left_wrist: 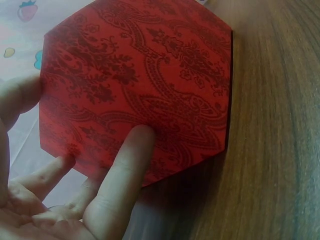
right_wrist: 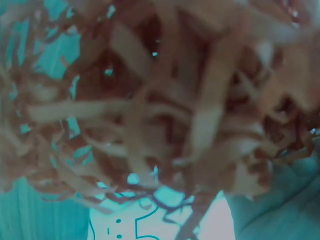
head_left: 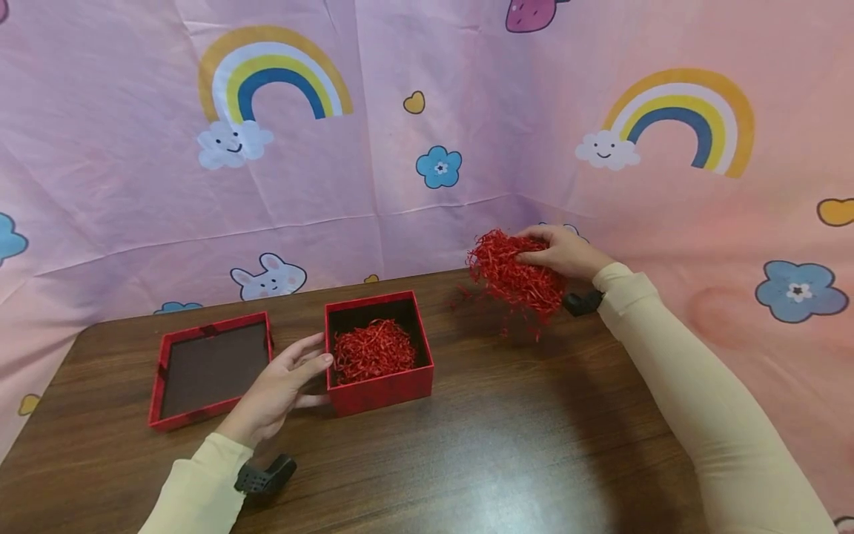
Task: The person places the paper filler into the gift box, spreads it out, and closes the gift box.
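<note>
Head view shows right grip [head_left: 560,252] holding red shreds [head_left: 503,271], left grip [head_left: 275,389] (spread wide) touching the red box [head_left: 383,394].

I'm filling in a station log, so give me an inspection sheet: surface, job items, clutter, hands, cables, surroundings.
Surface: brown wood-grain table, with glare near the front.
Job items: open red box partly filled with red shreds; red lid lying inner side up, left of it.
Clutter: nothing seen.
Hands: left hand touches the box's left side; right hand grips a clump of shreds.
Cables: nothing seen.
Surroundings: pastel backdrop printed with rainbows and flowers.
</note>
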A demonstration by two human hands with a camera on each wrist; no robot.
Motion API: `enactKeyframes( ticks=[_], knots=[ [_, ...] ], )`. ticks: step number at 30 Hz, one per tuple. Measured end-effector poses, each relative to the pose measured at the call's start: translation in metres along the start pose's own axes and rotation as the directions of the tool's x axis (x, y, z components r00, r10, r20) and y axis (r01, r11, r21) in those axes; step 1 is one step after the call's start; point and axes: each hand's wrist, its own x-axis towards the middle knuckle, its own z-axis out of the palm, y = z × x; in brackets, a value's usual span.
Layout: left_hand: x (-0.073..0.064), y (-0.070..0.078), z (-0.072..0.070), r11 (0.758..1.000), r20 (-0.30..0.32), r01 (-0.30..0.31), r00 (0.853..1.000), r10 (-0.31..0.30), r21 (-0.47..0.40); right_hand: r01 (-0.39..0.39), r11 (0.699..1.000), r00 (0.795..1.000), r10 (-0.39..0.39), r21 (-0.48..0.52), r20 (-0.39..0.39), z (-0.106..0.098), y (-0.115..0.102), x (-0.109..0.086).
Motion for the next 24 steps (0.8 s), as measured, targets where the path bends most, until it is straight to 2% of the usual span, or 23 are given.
enactKeyframes(
  ticks=[6, 15, 24],
  knots=[
    [0.000, -0.001, -0.002, 1.000, 0.000, -0.007, 1.000, 0.007, -0.006, 0.025, 0.999, 1.000, -0.025, -0.042, -0.017, 0.000, -0.009, 0.003],
    [0.000, -0.002, -0.003, 1.000, 0.004, -0.003, 1.000, 0.003, -0.005, 0.028, 0.999, 1.000, -0.028, 0.022, -0.008, 0.003, -0.018, 0.008],
    [0.000, -0.001, 0.000, 1.000, -0.001, 0.000, 1.000, 0.000, -0.011, 0.088, 0.996, 0.996, -0.088, -0.004, -0.010, 0.007, -0.032, 0.010]
  ],
)
